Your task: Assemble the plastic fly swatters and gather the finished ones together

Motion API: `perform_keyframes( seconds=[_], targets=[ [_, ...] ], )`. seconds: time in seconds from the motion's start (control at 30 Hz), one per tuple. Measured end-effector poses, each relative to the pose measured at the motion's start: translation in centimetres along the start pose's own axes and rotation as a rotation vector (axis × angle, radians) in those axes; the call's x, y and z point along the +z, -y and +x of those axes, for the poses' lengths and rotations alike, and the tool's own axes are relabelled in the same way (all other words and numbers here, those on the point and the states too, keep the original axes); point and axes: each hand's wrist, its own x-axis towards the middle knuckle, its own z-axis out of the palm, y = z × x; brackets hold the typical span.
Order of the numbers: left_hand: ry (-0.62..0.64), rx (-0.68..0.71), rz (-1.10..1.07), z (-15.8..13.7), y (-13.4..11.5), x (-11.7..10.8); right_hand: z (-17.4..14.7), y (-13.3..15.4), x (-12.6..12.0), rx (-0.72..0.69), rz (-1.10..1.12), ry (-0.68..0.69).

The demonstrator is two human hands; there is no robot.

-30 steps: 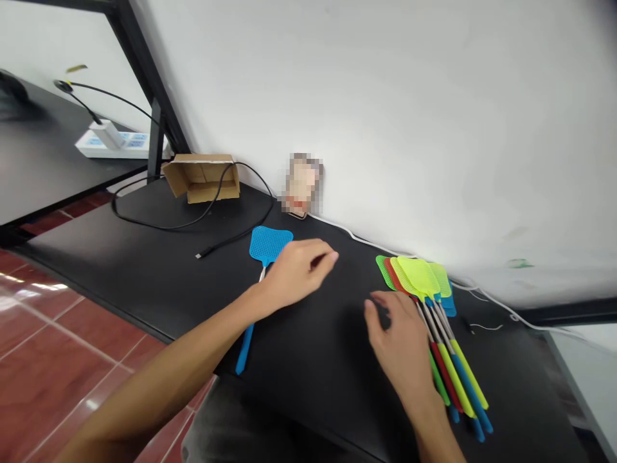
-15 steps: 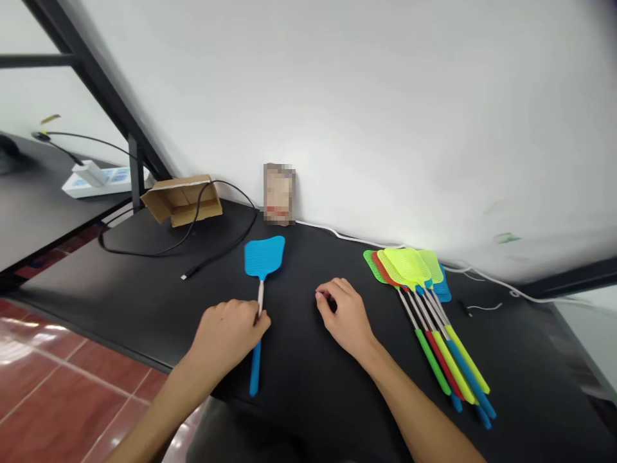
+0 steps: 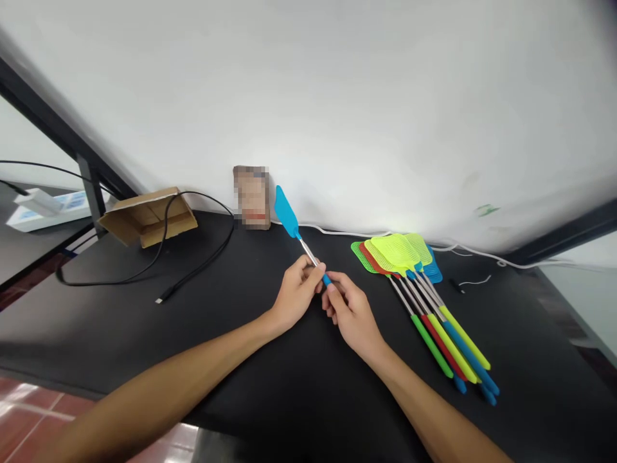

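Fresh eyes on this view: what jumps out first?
Probably the blue fly swatter held in mid-frame, left hand on its metal shaft and right hand on its blue handle. Next, the bright fan of overlapping swatters in yellow, green, red and blue on the black table, to the right. Then the open cardboard box at the left, a black cable looping across it.
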Motion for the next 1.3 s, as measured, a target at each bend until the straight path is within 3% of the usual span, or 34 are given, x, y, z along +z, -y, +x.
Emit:
perform_keyframes(
  seconds=[0.23,0.33,0.43,0.53,0.6,0.67,0.77,0.87,1.0,1.1,1.2,1.3],
  targets=[
    [0.229,0.006,-0.230,-0.7,0.7,-2.2,-1.5,1.3,0.9,0.388,0.478,0.152],
    [0.254,-0.008,-0.311,-0.5,0.7,-2.3,-1.6,1.7,0.8,0.447,0.561,0.185],
    [0.203,-0.043,-0.375,-0.6,0.9,-1.9,-1.6,1.4,0.8,0.456,0.545,0.211],
    [0.167,-0.052,-0.405,-0.9,1.2,-1.6,-2.1,0.9,0.9,0.372,0.361,0.134],
    [0.127,-0.044,-0.417,-0.7,1.1,-1.7,-2.7,0.6,1.1,0.237,0.077,0.041],
    [0.000,-0.010,-0.453,0.1,0.7,-2.5,-3.3,0.5,1.4,0.044,-0.253,-0.050],
    [-0.308,0.109,-0.558,1.8,-0.6,-4.4,-3.8,0.2,1.5,-0.217,-0.565,-0.095],
    [-0.406,0.235,-0.539,2.7,-1.3,-5.6,-2.7,-0.3,0.5,-0.312,-0.743,-0.160],
    [-0.261,0.247,-0.340,1.4,-0.8,-4.9,0.3,-1.1,-2.2,-0.288,-1.058,-0.312],
    [-0.124,0.167,-0.154,0.0,-0.3,-4.1,1.6,-1.6,-3.4,-0.264,-1.192,-0.297],
    [0.063,0.082,-0.057,-0.9,-0.3,-3.7,1.7,-1.8,-3.5,-0.252,-1.231,-0.264],
    [0.239,0.000,-0.003,-1.3,-0.5,-3.5,1.5,-1.3,-3.3,-0.222,-1.105,-0.280]
  ],
)
